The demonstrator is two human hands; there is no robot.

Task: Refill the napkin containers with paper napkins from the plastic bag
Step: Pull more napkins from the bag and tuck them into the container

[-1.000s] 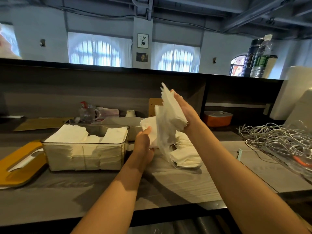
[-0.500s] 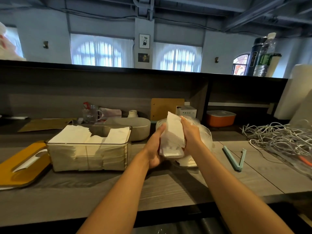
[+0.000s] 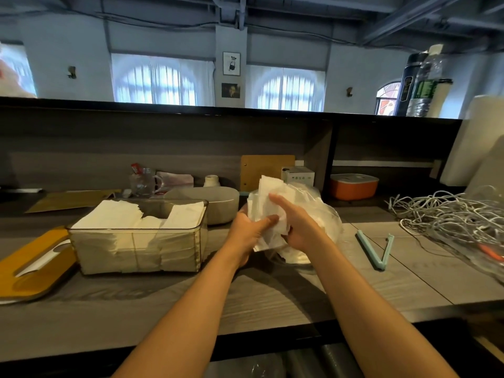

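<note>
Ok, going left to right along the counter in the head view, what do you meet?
Yellow lid → clear napkin container → left hand → napkin stack → right hand → light blue bag clip → tangle of white cables.

A white stack of paper napkins [image 3: 268, 211] is held upright above the counter, just in front of the crinkled clear plastic bag [image 3: 321, 214], which lies at its 3 o'clock side with more napkins seen inside. At 9 o'clock, well apart, a clear rectangular napkin container [image 3: 136, 249] is set, nearly filled with folded napkins.
</note>
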